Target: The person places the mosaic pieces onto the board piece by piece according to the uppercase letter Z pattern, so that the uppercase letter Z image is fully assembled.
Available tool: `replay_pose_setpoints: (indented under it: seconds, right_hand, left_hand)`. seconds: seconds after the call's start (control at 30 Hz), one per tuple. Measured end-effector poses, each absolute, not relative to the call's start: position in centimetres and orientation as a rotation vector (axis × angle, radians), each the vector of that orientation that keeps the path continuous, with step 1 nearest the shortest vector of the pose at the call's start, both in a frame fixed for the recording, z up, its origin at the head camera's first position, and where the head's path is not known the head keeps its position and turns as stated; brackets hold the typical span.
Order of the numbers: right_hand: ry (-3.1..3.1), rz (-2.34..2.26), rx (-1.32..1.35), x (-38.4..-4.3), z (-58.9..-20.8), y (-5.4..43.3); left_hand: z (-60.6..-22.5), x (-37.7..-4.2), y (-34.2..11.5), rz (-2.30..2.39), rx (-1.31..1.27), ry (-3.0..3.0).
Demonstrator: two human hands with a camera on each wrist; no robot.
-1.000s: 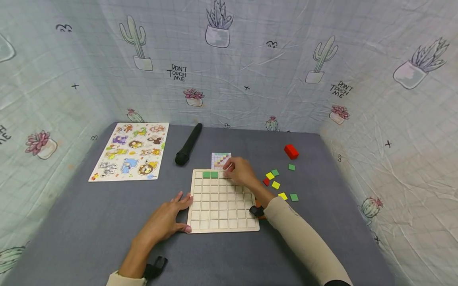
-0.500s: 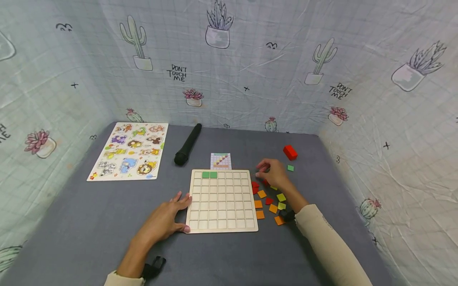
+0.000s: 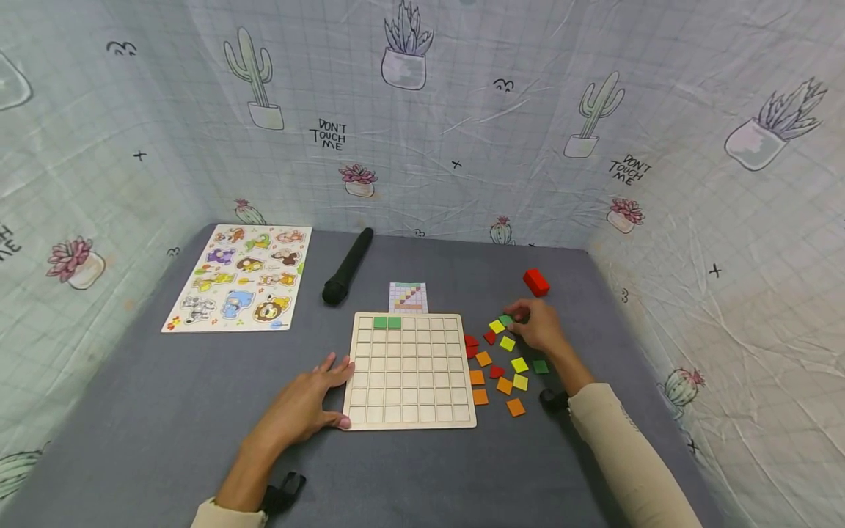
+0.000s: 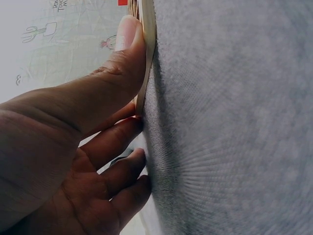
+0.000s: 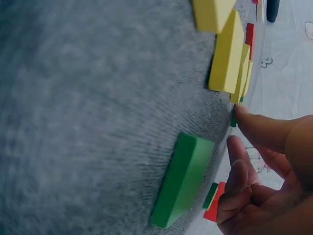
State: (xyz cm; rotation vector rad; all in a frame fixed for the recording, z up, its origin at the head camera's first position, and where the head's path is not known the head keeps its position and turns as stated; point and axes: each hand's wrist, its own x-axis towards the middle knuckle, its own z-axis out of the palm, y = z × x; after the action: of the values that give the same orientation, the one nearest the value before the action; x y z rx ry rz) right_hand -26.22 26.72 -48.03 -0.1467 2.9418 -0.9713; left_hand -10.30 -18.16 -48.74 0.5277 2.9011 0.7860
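My left hand (image 3: 304, 407) rests against the left side of a wooden grid board (image 3: 409, 374). Its thumb (image 4: 128, 41) lies on the board's edge, with the fingers spread farther along that side. Two green square tiles (image 3: 387, 323) fill neighbouring cells in the board's top row. To the right, my right hand (image 3: 538, 326) is low over the loose tiles. Its thumb and index fingertips are right at a small green tile (image 3: 505, 320), apart on either side of it in the right wrist view. A yellow tile (image 3: 496, 326) lies beside that green one.
Several yellow, orange (image 3: 516, 408) and red tiles are scattered right of the board, with another green tile (image 3: 540, 367). A red block (image 3: 537, 282) lies behind. A pattern card (image 3: 408, 297), a microphone (image 3: 348, 268) and an animal puzzle board (image 3: 238, 280) lie toward the back.
My right hand has moved from over the board's top row rightward to the loose tiles, its fingertips now at a green one. My left hand stays at the board's left side.
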Motion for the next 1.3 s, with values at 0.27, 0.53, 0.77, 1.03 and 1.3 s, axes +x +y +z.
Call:
replay_pose_setpoints:
  seconds: [0.27, 0.53, 0.77, 1.03, 1.3]
  right_hand:
    - [2.962, -0.897, -0.127, -26.2, -47.6, 26.5]
    - [2.954, -0.974, -0.203, -25.9, -46.9, 24.5]
    - [2.890, -1.052, -0.367, -26.0, -46.8, 21.7]
    - [2.897, -0.998, -0.421, -26.2, -46.6, 17.3]
    - [2.816, -1.024, -0.451, -26.7, -47.4, 12.8]
  left_hand:
    - [-48.7, -10.3, -18.2, 0.789, 0.527, 2.901]
    - [-48.8, -10.3, -18.2, 0.791, 0.512, 2.895]
    - [-48.8, -10.3, -18.2, 0.780, 0.528, 2.908]
    - [-48.7, -10.4, -18.1, 0.783, 0.533, 2.908]
    - [-48.7, -10.3, -18.0, 0.773, 0.513, 2.902]
